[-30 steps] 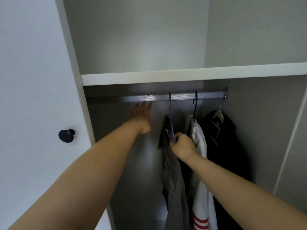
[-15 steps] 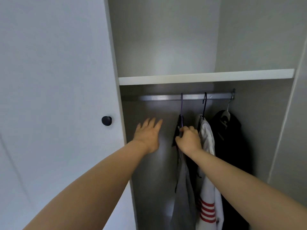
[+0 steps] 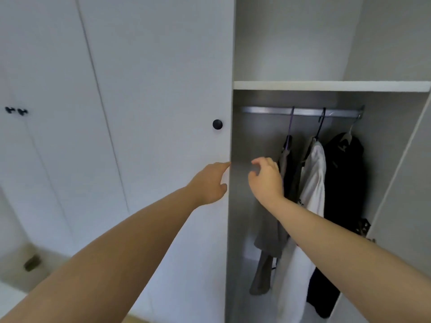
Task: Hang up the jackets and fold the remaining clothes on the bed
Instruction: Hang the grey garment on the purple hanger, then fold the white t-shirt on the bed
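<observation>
At the far left are shut wardrobe doors with two small dark knobs (image 3: pixel 16 110). Next comes the white door (image 3: pixel 163 136) with a round black knob (image 3: pixel 217 124). The left hand (image 3: pixel 210 183) was up by the rail a second ago. Now it has come down to the edge of this door, with its fingers (image 3: pixel 225 166) straight and together, tips at the edge. It holds nothing.

The right hand (image 3: pixel 265 180) was pinching the purple hanger (image 3: pixel 290 124) a moment ago. Now it has let go and pulled back. Its fingers are loosely bent, a little apart, and empty.

The grey jacket (image 3: pixel 265 231) now hangs by itself from the silver rail (image 3: pixel 303 111) under the shelf (image 3: pixel 326 86). Just beside it hangs a white jacket (image 3: pixel 313 178), then a black jacket (image 3: pixel 342 183) at the right end.

So this jacket looks done – it is up and nobody needs to hold it. The left hand seems ready to swing the door shut. The bed and the clothes to fold are not in view, so that part likely comes next.
</observation>
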